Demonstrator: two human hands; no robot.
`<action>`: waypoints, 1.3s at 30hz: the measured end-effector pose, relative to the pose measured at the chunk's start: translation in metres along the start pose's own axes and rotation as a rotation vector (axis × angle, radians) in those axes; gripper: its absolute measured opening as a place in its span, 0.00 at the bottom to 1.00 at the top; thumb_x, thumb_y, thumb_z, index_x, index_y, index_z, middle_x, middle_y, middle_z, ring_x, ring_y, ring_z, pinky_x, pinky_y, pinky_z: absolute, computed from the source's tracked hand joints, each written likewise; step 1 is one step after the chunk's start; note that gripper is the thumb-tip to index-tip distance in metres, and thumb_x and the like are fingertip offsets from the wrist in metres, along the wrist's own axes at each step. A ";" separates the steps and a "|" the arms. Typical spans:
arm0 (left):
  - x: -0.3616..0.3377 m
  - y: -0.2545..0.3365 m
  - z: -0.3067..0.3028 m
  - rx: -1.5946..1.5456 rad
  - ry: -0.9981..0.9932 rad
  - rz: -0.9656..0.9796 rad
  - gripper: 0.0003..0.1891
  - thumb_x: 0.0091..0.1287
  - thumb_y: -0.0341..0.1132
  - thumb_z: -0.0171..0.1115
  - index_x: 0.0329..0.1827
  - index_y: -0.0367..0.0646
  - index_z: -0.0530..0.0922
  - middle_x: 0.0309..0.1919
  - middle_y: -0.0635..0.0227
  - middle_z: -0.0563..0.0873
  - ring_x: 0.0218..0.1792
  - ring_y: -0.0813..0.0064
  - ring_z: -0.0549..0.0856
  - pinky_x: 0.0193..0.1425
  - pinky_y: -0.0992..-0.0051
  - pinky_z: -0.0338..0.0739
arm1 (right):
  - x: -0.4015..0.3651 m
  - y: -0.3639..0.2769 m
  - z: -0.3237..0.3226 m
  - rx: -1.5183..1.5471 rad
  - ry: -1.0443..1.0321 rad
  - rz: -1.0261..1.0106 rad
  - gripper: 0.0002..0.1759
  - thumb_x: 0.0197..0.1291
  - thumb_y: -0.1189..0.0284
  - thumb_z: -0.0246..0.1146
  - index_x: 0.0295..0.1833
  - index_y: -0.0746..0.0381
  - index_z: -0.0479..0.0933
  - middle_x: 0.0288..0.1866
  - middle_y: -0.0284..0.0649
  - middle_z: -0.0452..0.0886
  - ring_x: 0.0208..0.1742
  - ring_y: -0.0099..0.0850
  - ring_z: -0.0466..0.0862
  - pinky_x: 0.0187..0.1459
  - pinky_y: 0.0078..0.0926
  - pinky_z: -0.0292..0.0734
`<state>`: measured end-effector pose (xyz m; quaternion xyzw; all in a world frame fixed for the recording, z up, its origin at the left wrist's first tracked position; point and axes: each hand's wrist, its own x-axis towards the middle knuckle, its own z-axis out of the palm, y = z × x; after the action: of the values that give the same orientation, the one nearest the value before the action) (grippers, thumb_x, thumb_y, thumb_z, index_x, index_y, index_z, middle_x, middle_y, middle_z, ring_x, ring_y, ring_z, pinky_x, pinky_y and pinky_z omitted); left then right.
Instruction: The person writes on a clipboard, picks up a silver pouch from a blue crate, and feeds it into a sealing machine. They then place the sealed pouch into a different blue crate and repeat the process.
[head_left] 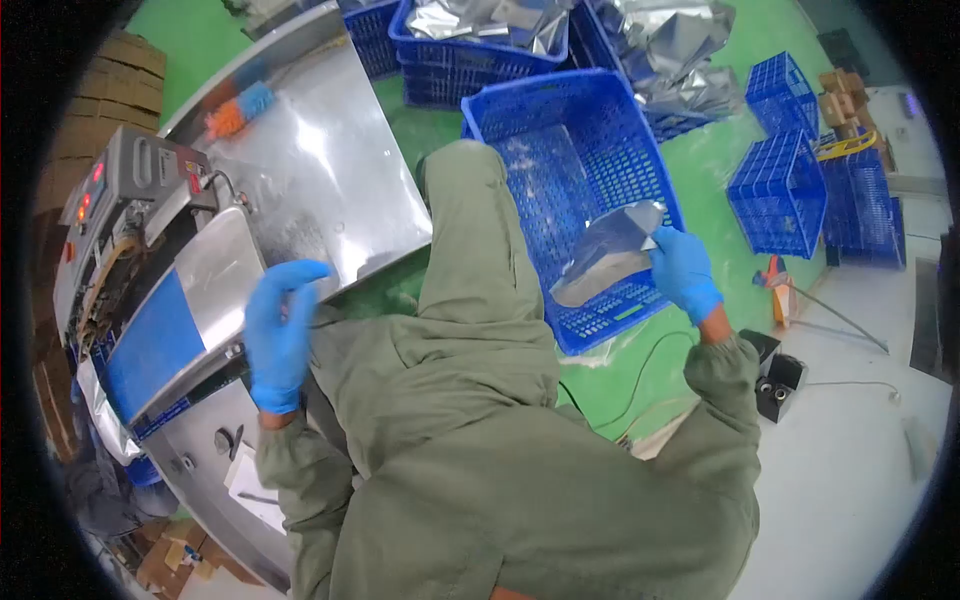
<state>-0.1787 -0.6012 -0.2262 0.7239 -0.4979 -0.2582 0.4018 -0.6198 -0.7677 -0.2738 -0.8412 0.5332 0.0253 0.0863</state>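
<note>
Pinching foil pouch [610,252] over blue crate [560,130]: right hand [683,270] | left hand [280,330] raised, fingers spread

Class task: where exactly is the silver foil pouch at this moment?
Right of centre in the head view, the silver foil pouch is held by the gloved right hand, over the large blue crate.

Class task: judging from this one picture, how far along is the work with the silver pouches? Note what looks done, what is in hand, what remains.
Done: the near blue crate looks emptied, its floor bare. In hand: the right hand grips one silver pouch over that crate; the left hand hangs open at the steel machine top. Left: the rear crates hold more pouches.
</note>
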 end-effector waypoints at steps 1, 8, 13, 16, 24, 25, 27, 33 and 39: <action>0.004 0.001 0.011 0.018 -0.099 0.099 0.07 0.63 0.28 0.55 0.39 0.36 0.79 0.40 0.64 0.83 0.44 0.73 0.80 0.51 0.76 0.71 | 0.000 -0.020 -0.036 0.024 0.025 -0.022 0.07 0.53 0.72 0.56 0.37 0.62 0.76 0.30 0.50 0.78 0.34 0.51 0.78 0.35 0.45 0.72; 0.010 0.039 0.077 -0.387 -0.109 0.474 0.23 0.64 0.28 0.56 0.63 0.36 0.66 0.50 0.63 0.79 0.48 0.72 0.78 0.53 0.74 0.71 | 0.003 -0.164 -0.206 0.503 0.225 -0.202 0.08 0.53 0.71 0.60 0.35 0.65 0.77 0.23 0.40 0.75 0.24 0.30 0.76 0.26 0.29 0.68; 0.013 0.054 -0.022 -0.857 0.333 0.183 0.10 0.69 0.27 0.49 0.51 0.35 0.72 0.42 0.72 0.78 0.42 0.85 0.75 0.48 0.83 0.69 | 0.040 -0.239 -0.238 1.214 0.062 -0.131 0.06 0.54 0.72 0.61 0.35 0.63 0.79 0.22 0.25 0.70 0.19 0.13 0.64 0.20 0.11 0.57; 0.005 0.031 -0.087 -0.811 0.572 0.330 0.06 0.67 0.28 0.54 0.45 0.36 0.75 0.39 0.73 0.79 0.39 0.86 0.75 0.45 0.84 0.70 | 0.064 -0.296 -0.220 1.438 -0.072 -0.300 0.04 0.54 0.72 0.62 0.33 0.61 0.78 0.19 0.24 0.67 0.18 0.13 0.62 0.19 0.12 0.55; -0.007 -0.038 -0.159 -0.497 1.087 0.314 0.06 0.68 0.31 0.56 0.40 0.36 0.76 0.33 0.72 0.80 0.35 0.86 0.74 0.41 0.83 0.70 | 0.086 -0.416 -0.149 1.509 -0.274 -0.544 0.13 0.59 0.64 0.62 0.28 0.62 0.76 0.21 0.29 0.71 0.23 0.17 0.68 0.26 0.16 0.62; -0.008 -0.044 -0.161 -0.521 1.126 0.253 0.06 0.68 0.31 0.56 0.40 0.36 0.76 0.33 0.72 0.80 0.35 0.86 0.74 0.41 0.83 0.70 | 0.080 -0.416 -0.136 1.581 -0.232 -0.644 0.16 0.62 0.62 0.59 0.32 0.64 0.76 0.24 0.31 0.73 0.27 0.18 0.71 0.30 0.17 0.65; -0.006 -0.043 -0.160 -0.577 1.133 0.285 0.06 0.67 0.31 0.57 0.40 0.36 0.75 0.32 0.73 0.79 0.34 0.86 0.74 0.40 0.83 0.70 | 0.081 -0.420 -0.099 1.407 0.197 -0.953 0.13 0.50 0.68 0.67 0.37 0.65 0.76 0.33 0.35 0.74 0.31 0.24 0.73 0.35 0.20 0.68; 0.003 -0.047 -0.168 -0.583 1.139 0.202 0.06 0.66 0.31 0.57 0.38 0.37 0.76 0.28 0.76 0.78 0.29 0.89 0.72 0.33 0.85 0.68 | 0.077 -0.431 -0.065 0.970 0.588 -0.901 0.08 0.45 0.77 0.69 0.31 0.62 0.76 0.27 0.37 0.74 0.28 0.32 0.73 0.32 0.28 0.67; 0.030 -0.076 -0.190 -0.565 1.122 0.108 0.07 0.65 0.32 0.58 0.34 0.38 0.78 0.23 0.76 0.77 0.24 0.88 0.71 0.29 0.83 0.68 | 0.092 -0.422 -0.044 1.311 0.334 -0.596 0.06 0.53 0.76 0.65 0.27 0.65 0.76 0.22 0.32 0.73 0.25 0.22 0.70 0.29 0.22 0.64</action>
<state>0.0189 -0.5537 -0.1858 0.5888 -0.1597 0.0602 0.7900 -0.2019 -0.6819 -0.1929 -0.7188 0.1938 -0.4514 0.4919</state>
